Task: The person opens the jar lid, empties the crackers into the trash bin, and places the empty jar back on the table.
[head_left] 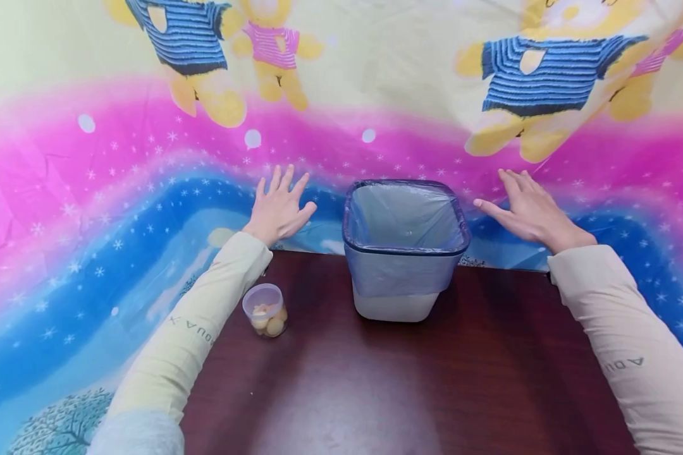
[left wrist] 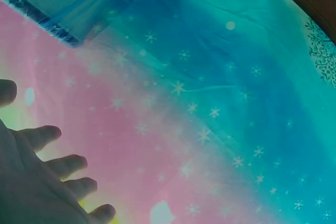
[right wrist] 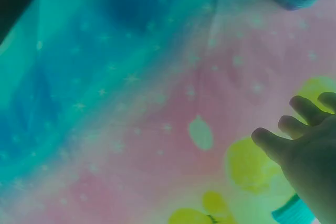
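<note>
My left hand [head_left: 279,207] is held out with its fingers spread, left of a trash bin [head_left: 395,306] and apart from it. On the bin's other side my right hand [head_left: 532,210] is stretched out too, thumb apart from the fingers, holding nothing. The pale bin stands upright, and a translucent bluish bag [head_left: 398,272] lines it, folded over the dark rim. Nearest the left forearm stands a small clear jar [head_left: 264,296] with several round, tan pieces [head_left: 274,326] inside. In the left wrist view, the left hand [left wrist: 37,177] shows spread fingers; the right wrist view shows the right hand [right wrist: 315,150] touching nothing.
A dark reddish-brown table [head_left: 341,379] lies beneath the bin and jar. Behind it and along its sides hangs a pink, blue and cream cloth [head_left: 319,126] printed with bears and snowflakes. The cloth rises close behind both hands.
</note>
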`<state>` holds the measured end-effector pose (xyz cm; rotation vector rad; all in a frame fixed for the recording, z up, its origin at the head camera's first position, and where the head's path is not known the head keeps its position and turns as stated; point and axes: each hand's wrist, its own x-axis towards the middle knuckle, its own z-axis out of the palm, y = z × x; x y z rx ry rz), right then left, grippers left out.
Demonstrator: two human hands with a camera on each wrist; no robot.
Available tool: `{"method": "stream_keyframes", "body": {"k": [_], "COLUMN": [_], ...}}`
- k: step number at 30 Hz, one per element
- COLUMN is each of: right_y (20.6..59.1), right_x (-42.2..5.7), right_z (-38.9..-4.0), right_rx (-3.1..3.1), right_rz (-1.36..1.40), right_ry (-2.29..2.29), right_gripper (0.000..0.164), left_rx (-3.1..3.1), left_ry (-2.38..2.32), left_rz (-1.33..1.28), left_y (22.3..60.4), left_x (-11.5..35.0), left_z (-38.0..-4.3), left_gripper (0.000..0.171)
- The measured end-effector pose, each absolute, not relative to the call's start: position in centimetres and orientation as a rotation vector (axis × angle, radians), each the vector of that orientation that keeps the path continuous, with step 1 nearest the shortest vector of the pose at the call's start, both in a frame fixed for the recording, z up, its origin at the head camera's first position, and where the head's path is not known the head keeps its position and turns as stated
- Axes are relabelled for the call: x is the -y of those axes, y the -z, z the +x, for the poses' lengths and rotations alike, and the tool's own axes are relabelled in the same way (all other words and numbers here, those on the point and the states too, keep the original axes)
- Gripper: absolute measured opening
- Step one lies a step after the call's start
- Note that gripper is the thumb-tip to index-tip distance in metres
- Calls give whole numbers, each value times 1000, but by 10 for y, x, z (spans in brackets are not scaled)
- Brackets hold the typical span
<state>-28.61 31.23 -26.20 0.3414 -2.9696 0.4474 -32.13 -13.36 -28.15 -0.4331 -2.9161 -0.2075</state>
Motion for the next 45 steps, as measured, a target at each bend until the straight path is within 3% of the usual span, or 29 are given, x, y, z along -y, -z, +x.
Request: {"method": "stream_keyframes", "body": {"k": [12,24,35,45], "right_y": [251,275,317,367], "right_x": [-261,-192,-134,-91], "right_z": [-262,-238,-219,-199], "right_rx": [2823,2333,2089,2289], "right_rz": [550,905,1137,1306], "right_ry": [-481,-518,-735,-991], "right_gripper": [83,59,48,47], "left_rx": [2751,2631,2712,2781], "left_ry": [302,390,575,695], "left_rz": [-559,-597,-469,-347], "left_y": [266,271,308,354], "left_x": [145,181,207,219], "left_z": [-297,-264,-256,-260], "left_gripper": [63,52,48,48]}}
